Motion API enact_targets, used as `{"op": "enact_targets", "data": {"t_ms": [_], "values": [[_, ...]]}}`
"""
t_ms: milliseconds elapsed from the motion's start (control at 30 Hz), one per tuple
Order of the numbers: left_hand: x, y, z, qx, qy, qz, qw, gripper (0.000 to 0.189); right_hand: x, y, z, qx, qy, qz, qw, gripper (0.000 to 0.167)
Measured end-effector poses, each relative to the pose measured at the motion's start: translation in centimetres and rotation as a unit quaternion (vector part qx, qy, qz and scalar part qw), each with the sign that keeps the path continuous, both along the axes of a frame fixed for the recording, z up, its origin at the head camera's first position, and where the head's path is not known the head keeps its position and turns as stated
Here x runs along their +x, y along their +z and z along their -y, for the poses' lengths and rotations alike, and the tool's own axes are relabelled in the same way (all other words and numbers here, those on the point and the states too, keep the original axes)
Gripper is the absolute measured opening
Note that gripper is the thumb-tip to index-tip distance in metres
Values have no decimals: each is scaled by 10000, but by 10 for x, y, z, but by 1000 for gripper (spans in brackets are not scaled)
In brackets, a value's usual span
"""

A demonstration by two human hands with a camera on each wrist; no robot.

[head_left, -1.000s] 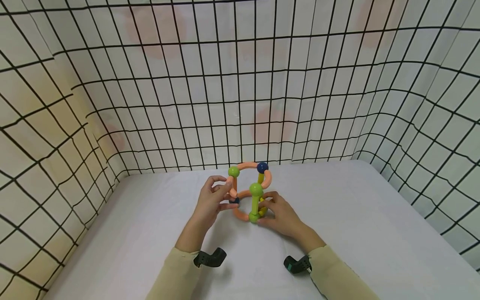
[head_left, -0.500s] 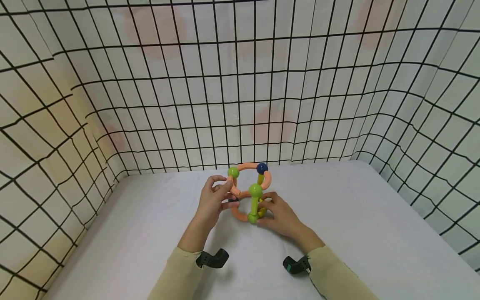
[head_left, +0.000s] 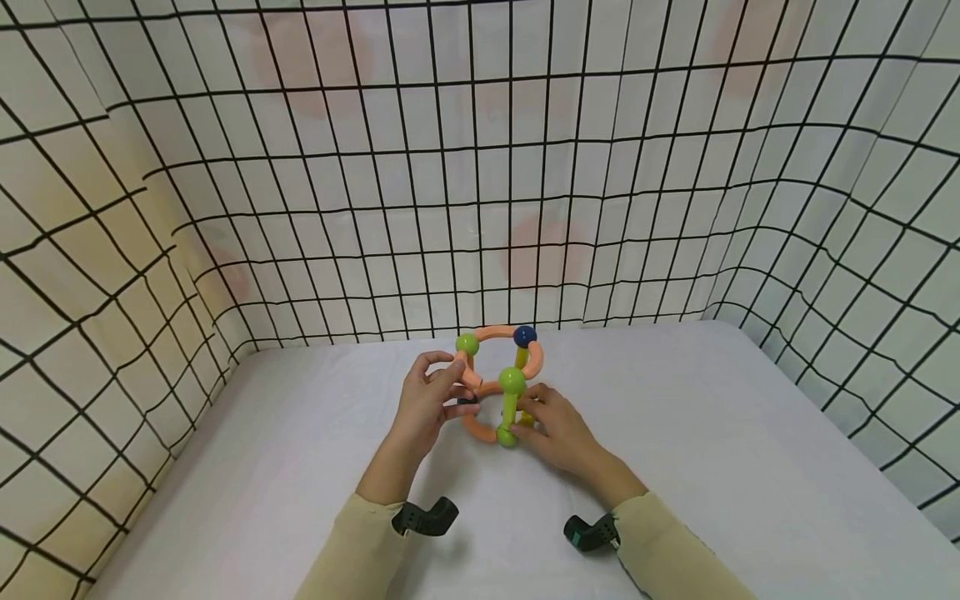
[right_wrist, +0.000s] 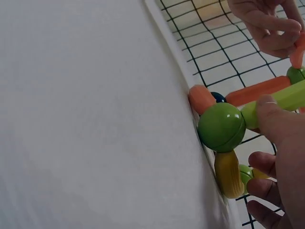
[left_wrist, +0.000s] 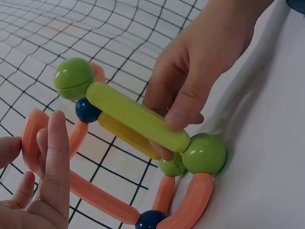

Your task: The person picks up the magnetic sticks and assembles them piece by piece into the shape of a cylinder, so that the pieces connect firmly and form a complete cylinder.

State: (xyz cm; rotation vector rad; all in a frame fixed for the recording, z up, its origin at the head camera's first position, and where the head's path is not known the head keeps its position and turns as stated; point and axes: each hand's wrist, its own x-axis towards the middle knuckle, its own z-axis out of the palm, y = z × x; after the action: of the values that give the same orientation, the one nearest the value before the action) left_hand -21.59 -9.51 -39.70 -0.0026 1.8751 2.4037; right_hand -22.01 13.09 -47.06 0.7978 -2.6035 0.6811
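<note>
A ball-and-rod toy frame stands on the white table, made of green and navy balls joined by rods. My left hand (head_left: pixel 423 407) pinches a curved orange rod (left_wrist: pixel 32 138) between thumb and fingers; its upper end meets a green ball (head_left: pixel 467 344). On the near side, my right hand (head_left: pixel 566 433) holds an upright lime rod (left_wrist: pixel 138 117), thumb on its lower part and fingers behind. That rod links an upper green ball (head_left: pixel 512 381) to a lower green ball (right_wrist: pixel 222 127). Yellow rod (left_wrist: pixel 126 133) and navy ball (head_left: pixel 524 336) sit farther back.
White cloth covers the table (head_left: pixel 720 467) on every side of the frame. A black grid (head_left: pixel 480 200) on white walls rises at the back, left and right. Dark bands (head_left: pixel 426 517) sit on both wrists over beige sleeves (head_left: pixel 352 550).
The loose end of the curved orange rod in my left hand has swung right, towards the near green ball. My right thumb has moved up from the lower green ball onto the lime rod.
</note>
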Motion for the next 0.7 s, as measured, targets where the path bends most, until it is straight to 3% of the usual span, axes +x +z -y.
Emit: {"op": "enact_targets", "data": {"t_ms": [200, 700], "values": [[0, 0, 1, -28, -66, -5, 10000, 37, 3, 3, 5, 103, -27, 133, 9999, 20], [0, -1, 0, 30, -126, 4, 9999, 38, 5, 7, 10, 563, -212, 127, 9981, 21]]}}
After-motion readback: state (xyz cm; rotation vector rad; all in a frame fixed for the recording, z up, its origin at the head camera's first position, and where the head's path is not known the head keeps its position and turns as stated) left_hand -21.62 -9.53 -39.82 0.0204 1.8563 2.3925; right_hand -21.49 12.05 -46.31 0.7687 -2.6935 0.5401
